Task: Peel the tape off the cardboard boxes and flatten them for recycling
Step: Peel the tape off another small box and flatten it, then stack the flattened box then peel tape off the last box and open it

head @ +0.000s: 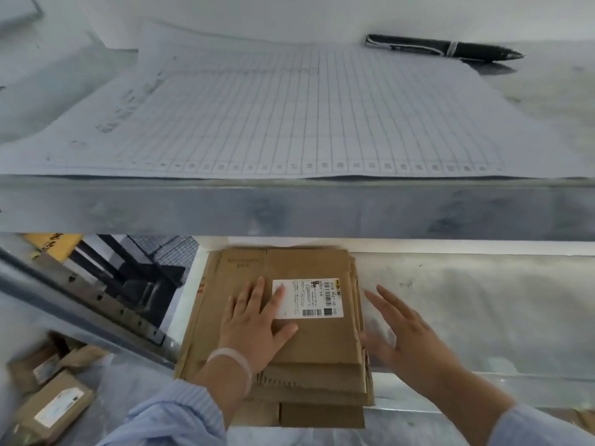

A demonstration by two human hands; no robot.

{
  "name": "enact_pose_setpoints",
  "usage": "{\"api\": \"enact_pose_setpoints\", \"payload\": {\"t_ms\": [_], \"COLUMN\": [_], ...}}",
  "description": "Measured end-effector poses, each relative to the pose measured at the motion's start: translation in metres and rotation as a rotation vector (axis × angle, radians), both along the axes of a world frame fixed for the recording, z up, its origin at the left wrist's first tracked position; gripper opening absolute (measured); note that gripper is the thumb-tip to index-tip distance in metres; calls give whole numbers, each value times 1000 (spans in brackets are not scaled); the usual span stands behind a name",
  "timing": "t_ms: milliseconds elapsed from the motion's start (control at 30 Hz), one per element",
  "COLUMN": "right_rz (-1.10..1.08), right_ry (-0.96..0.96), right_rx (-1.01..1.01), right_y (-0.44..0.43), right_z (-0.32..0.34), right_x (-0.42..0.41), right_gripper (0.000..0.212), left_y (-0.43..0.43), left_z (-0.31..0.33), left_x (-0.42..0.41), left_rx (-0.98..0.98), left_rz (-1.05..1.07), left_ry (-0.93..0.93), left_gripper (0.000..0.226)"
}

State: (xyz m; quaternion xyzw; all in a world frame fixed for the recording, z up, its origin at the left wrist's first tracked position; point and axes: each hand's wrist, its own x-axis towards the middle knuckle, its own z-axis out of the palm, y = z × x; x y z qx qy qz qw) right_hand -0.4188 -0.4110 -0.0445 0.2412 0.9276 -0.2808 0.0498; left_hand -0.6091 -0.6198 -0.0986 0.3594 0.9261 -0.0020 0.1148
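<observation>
From your head camera: both your hands are down on the lower shelf (483, 317), working at a stack (318, 394) of flattened cardboard boxes; the stack lies flat at the left end of that shelf, its near edge hanging out towards you; the layers sit unevenly, with lower pieces poking out at the front and left.

Your left hand (257, 320) is spread wide and lying palm-down on the top box (322, 342); fingers straight, gripping nothing, just pressing flat; your fingertips reach the left edge of the white label (307, 298) stuck on that box; the label carries barcodes and print too small to read; there's a pale band (230, 360) round that wrist, and a light blue sleeve (180, 413) behind it.

Your right hand (409, 329) is open too, fingers straight and slightly fanned, holding nothing; it's just beside the stack's right edge, thumb nearest the cardboard; it's blurred, so I cannot tell whether it touches the stack.

Above, the upper shelf (289, 207) runs right across the frame, grey metal; a large gridded sheet (289, 117) lies flat on it, near edge right at the shelf's lip; a black pen (444, 48) lies at the sheet's far right corner, tip pointing right.

Down at lower left, below shelf level, small boxes (53, 407) not yet flattened lie jumbled together; the nearest one shows a pale label on its top.
</observation>
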Motion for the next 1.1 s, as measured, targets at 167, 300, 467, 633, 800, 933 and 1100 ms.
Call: {"api": "enact_pose_setpoints", "payload": {"t_ms": [167,300,467,633,800,933,1100], "right_rz": [-38,-67,-53,-67,-58,-42,-115], "right_ry": [-42,-81,-47,33,123,161,188], "right_rx": [18,48,143,188,264,325,401], "right_y": [2,8,14,32,61,88,133], "right_z": [3,6,9,12,20,35,57], "right_x": [14,28,44,79,126,183,275], "right_gripper": [84,72,72,84,84,83,85], "left_y": [-7,-10,1,23,55,109,204], "left_z": [2,0,8,27,53,81,103], "left_x": [6,8,10,38,89,162,266], "left_rx": [58,47,21,114,149,261,386], "left_rz": [-5,-8,55,108,62,-55,-271], "left_ry": [65,34,13,61,96,178,225], "left_gripper": [80,80,82,72,70,69,70]}}
